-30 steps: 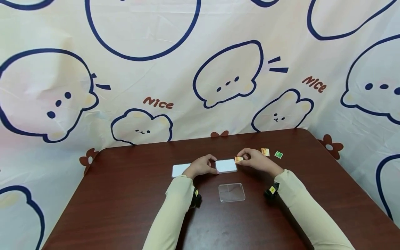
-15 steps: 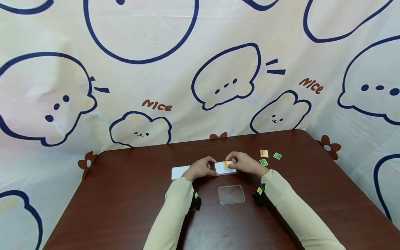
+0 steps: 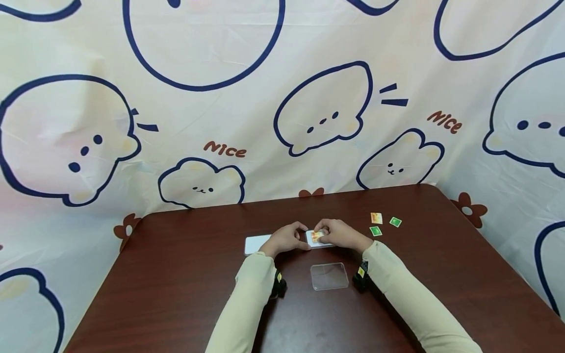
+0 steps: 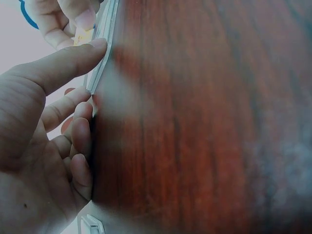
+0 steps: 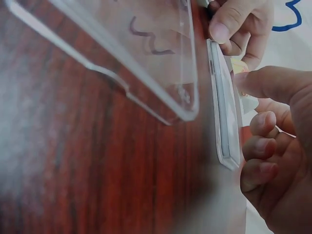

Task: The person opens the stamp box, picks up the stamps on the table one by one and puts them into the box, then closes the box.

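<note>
A shallow white rectangular case (image 3: 310,239) lies on the table between the hands. My left hand (image 3: 284,239) holds its left end, thumb at the near edge and fingertips at the far side. A small orange-and-yellow square card (image 3: 316,236) is pinched in my right hand (image 3: 343,234), over the white surface of the case. In the right wrist view the card (image 5: 239,67) is partly covered by fingers beside the case (image 5: 224,112). Whether the card lies flat on the case is hard to tell.
Another white case (image 3: 256,244) lies left of the left hand. A clear plastic lid (image 3: 329,276) sits nearer the body. To the right are another orange card (image 3: 376,218), one green card (image 3: 375,231) and a second green card (image 3: 395,222). Behind the table (image 3: 176,294) hangs a printed cloth (image 3: 247,113).
My right hand has moved left with the orange card, from the case's right edge to over its surface. A green card formerly hidden by the hand now shows. The left hand stays.
</note>
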### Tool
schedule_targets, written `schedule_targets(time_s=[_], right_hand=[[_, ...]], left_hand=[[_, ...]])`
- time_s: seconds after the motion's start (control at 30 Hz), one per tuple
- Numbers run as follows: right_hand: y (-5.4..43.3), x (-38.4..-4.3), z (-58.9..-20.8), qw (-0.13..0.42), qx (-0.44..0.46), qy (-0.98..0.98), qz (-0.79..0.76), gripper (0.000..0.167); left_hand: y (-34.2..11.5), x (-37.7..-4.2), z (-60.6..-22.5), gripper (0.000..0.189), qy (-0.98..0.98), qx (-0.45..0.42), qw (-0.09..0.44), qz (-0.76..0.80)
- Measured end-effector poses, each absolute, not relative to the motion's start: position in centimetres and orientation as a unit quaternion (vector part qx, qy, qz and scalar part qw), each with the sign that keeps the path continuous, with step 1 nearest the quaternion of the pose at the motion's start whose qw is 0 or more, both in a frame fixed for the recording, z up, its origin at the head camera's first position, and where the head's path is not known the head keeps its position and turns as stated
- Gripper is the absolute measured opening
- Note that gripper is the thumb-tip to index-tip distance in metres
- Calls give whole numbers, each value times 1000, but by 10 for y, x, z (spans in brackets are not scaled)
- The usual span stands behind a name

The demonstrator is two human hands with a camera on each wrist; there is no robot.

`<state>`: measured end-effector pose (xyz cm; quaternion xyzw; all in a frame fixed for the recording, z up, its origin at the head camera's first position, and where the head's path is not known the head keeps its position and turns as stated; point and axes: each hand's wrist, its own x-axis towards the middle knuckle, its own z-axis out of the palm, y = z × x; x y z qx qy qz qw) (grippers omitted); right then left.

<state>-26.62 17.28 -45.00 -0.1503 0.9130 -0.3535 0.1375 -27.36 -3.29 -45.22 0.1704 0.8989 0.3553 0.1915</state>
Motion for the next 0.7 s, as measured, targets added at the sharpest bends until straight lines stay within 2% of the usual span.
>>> schedule_targets(time_s=[0.43, 0.7], right_hand=[[166, -269, -448, 130, -173, 916, -338, 23], [167, -269, -451, 141, -157, 913, -348, 26]], left_hand=[[-35, -273, -446, 51, 903, 170, 188, 346], [-33, -274, -449, 51, 901, 169, 192, 350]])
